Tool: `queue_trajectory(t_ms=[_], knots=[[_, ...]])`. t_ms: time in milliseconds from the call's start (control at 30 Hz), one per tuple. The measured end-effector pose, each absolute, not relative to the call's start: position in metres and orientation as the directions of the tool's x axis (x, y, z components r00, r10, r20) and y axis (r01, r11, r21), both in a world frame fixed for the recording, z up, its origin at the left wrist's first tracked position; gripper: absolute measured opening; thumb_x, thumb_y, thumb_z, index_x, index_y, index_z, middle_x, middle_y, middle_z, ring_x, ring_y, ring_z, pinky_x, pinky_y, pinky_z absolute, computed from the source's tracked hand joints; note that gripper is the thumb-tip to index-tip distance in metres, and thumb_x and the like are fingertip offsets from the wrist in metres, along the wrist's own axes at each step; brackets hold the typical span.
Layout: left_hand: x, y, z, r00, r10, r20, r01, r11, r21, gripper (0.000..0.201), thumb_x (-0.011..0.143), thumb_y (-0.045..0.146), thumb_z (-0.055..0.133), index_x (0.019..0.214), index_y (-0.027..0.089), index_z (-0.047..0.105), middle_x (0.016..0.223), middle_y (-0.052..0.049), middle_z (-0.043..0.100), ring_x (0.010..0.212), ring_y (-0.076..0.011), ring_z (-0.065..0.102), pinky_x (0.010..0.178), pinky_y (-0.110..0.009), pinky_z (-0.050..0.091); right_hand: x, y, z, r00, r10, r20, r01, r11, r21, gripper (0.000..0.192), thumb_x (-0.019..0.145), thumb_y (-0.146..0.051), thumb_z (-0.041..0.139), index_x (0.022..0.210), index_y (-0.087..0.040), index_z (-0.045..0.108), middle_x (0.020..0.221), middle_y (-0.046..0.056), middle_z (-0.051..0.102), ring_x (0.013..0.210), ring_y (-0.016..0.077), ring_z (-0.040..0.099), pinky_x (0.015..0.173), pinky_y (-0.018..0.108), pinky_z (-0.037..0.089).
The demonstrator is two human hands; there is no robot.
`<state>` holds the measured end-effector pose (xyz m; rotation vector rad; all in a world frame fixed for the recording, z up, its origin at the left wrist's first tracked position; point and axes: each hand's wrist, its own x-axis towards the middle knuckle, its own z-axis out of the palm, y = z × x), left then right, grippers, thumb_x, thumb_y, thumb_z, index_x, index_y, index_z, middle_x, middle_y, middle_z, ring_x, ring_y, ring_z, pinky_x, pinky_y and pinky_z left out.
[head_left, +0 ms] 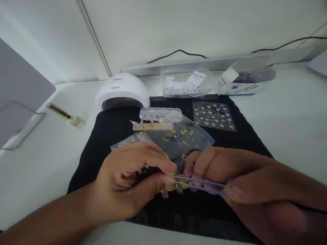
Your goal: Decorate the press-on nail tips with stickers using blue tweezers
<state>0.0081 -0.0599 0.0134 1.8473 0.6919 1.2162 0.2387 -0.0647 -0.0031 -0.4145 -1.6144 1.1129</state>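
My right hand [245,180] is closed around a pair of lilac tweezers [204,181], whose prongs point left and stand slightly apart. The tips reach the thumb and forefinger of my left hand [120,183], which are pinched together. Whatever lies between those fingertips is too small and hidden to name. Just below and behind the tweezers is a wooden strip with several glittery false nail tips [179,188], partly covered by my hands. Clear sticker sheets with yellow designs [189,136] lie beyond my fingers.
A black cloth [102,139] covers the middle of the white table. On or around it are a white nail lamp [122,88], a clear compartment case [160,114], a wooden nail stand [145,127], another sticker sheet [214,115], a polish bottle [76,121], a clear tub [176,92] and an alcohol pad box [237,87].
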Motion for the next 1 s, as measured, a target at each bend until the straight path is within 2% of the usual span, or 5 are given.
queue_trajectory(t_ms=[100, 300, 467, 700, 1000], knots=[[0.0079, -0.0589, 0.013, 0.391, 0.782, 0.486, 0.012, -0.533, 0.846, 0.012, 0.086, 0.008, 0.074, 0.094, 0.017, 0.075, 0.082, -0.005, 0.074, 0.075, -0.0147, 0.072, 0.069, -0.022, 0.06, 0.2401, -0.0647, -0.004, -0.449, 0.682, 0.577, -0.27, 0.512, -0.815, 0.03, 0.103, -0.039, 0.054, 0.124, -0.026, 0.07, 0.093, 0.005, 0.067, 0.086, 0.0227, 0.071, 0.082, 0.047, 0.061], [0.01, -0.058, 0.0151, 0.382, 0.795, 0.471, -0.001, -0.51, 0.86, 0.014, 0.084, 0.004, 0.073, 0.091, 0.016, 0.075, 0.08, -0.006, 0.074, 0.072, -0.0141, 0.071, 0.067, -0.021, 0.06, 0.238, -0.0657, -0.0032, -0.403, 0.721, 0.564, -0.254, 0.504, -0.826, 0.028, 0.102, -0.039, 0.054, 0.121, -0.028, 0.071, 0.086, 0.005, 0.067, 0.08, 0.0235, 0.071, 0.076, 0.046, 0.062], [0.0099, -0.0587, 0.0149, 0.384, 0.8, 0.461, 0.004, -0.501, 0.865, 0.014, 0.084, 0.005, 0.074, 0.091, 0.018, 0.075, 0.081, -0.006, 0.074, 0.073, -0.0149, 0.07, 0.066, -0.022, 0.06, 0.2384, -0.0653, -0.0031, -0.419, 0.711, 0.565, -0.241, 0.513, -0.824, 0.029, 0.102, -0.037, 0.051, 0.119, -0.028, 0.072, 0.086, 0.007, 0.068, 0.079, 0.0251, 0.071, 0.076, 0.048, 0.062], [0.0106, -0.0588, 0.0148, 0.384, 0.805, 0.452, -0.009, -0.486, 0.874, 0.014, 0.083, 0.003, 0.074, 0.09, 0.015, 0.075, 0.08, -0.005, 0.074, 0.074, -0.0138, 0.071, 0.069, -0.021, 0.059, 0.2372, -0.0646, -0.0003, -0.407, 0.727, 0.553, -0.249, 0.494, -0.833, 0.027, 0.101, -0.035, 0.054, 0.12, -0.029, 0.073, 0.083, 0.006, 0.068, 0.077, 0.0227, 0.07, 0.075, 0.045, 0.061], [0.0089, -0.0585, 0.0126, 0.349, 0.851, 0.393, -0.013, -0.415, 0.91, 0.015, 0.079, 0.006, 0.079, 0.088, 0.017, 0.078, 0.079, -0.005, 0.076, 0.073, -0.0151, 0.072, 0.068, -0.022, 0.06, 0.235, -0.0607, 0.0023, -0.361, 0.763, 0.535, -0.23, 0.484, -0.845, 0.026, 0.1, -0.032, 0.056, 0.114, -0.031, 0.077, 0.076, 0.007, 0.07, 0.062, 0.0211, 0.067, 0.056, 0.04, 0.058]])
